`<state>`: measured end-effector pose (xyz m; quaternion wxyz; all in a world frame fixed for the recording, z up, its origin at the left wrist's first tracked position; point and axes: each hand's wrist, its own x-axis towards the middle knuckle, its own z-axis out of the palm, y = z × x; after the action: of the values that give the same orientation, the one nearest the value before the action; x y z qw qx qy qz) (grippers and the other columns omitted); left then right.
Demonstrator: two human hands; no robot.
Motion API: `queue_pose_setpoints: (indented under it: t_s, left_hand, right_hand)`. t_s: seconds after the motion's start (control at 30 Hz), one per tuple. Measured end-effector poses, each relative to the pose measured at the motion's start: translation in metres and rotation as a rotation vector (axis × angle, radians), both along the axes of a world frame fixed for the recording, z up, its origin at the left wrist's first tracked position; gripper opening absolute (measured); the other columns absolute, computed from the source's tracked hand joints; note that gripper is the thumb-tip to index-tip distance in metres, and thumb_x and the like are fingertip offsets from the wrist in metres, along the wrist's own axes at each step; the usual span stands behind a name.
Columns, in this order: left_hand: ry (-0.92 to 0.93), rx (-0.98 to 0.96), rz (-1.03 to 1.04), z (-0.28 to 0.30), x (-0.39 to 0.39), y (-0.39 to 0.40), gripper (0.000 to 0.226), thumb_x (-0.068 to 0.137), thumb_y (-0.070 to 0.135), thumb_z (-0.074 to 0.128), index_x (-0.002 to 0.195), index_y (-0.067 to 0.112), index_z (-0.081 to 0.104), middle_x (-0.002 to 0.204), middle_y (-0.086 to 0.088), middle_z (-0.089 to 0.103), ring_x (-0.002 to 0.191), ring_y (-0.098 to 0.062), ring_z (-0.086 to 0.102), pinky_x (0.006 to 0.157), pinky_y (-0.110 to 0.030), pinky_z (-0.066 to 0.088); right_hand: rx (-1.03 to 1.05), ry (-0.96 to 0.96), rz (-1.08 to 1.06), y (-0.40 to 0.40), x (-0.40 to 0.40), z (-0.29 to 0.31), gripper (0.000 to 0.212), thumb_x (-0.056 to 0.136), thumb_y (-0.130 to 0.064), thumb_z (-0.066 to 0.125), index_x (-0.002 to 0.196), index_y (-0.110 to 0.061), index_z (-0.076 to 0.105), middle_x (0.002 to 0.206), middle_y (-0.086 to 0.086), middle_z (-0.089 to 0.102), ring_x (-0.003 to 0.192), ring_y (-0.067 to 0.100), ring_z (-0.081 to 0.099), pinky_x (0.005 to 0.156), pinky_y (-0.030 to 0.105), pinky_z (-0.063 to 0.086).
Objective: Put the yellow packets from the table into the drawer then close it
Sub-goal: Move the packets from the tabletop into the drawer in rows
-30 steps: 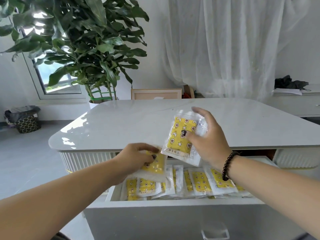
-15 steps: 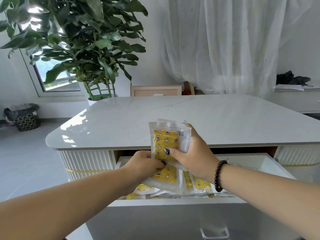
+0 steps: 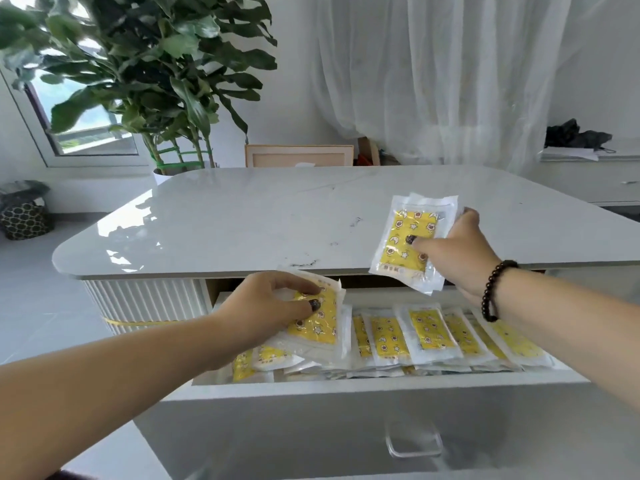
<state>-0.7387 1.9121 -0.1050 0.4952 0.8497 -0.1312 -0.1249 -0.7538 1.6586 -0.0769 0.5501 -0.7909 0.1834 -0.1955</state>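
The right hand (image 3: 457, 254) pinches a yellow packet (image 3: 410, 245), standing up tall above the open drawer (image 3: 381, 403); the left hand (image 3: 273, 306) grips another packet (image 3: 317, 327) lying low in it

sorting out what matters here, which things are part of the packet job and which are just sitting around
Part of the job:
packets in left hand
packets in right hand
packets in the drawer
drawer
table

Just around:
plant
curtain
wooden frame
patterned basket
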Motion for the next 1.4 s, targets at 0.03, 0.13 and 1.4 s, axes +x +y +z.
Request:
queue_pose_setpoints:
  t_s: [0.03, 0.13, 1.4]
  left_hand:
    - [0.004, -0.006, -0.01, -0.001, 0.002, -0.001, 0.021, 0.079, 0.025, 0.075, 0.096, 0.037, 0.072, 0.102, 0.01, 0.069, 0.088, -0.015, 0.068, 0.084, -0.032, 0.056]
    - [0.02, 0.022, -0.05, -0.007, 0.006, -0.006, 0.029, 0.076, 0.024, 0.079, 0.101, 0.035, 0.07, 0.107, 0.011, 0.063, 0.087, -0.014, 0.067, 0.081, -0.029, 0.057]
    - [0.028, 0.093, -0.032, -0.025, 0.032, -0.049, 0.072, 0.077, 0.019, 0.08, 0.135, 0.043, 0.045, 0.127, 0.007, 0.052, 0.104, -0.019, 0.059, 0.086, -0.034, 0.051]
  right_hand:
    - [0.003, 0.053, 0.01, -0.01, 0.005, -0.003, 0.064, 0.08, -0.011, 0.071, 0.131, -0.008, 0.033, 0.11, 0.006, 0.059, 0.09, 0.019, 0.063, 0.083, 0.045, 0.056]
    - [-0.15, 0.255, 0.095, -0.031, 0.014, -0.015, 0.047, 0.077, -0.017, 0.075, 0.115, -0.006, 0.05, 0.106, 0.01, 0.065, 0.09, 0.023, 0.065, 0.079, 0.04, 0.057]
    - [-0.811, 0.757, -0.034, -0.138, 0.003, -0.107, 0.053, 0.088, -0.026, 0.059, 0.133, -0.005, 0.041, 0.133, 0.014, 0.046, 0.107, 0.028, 0.056, 0.082, 0.031, 0.051]
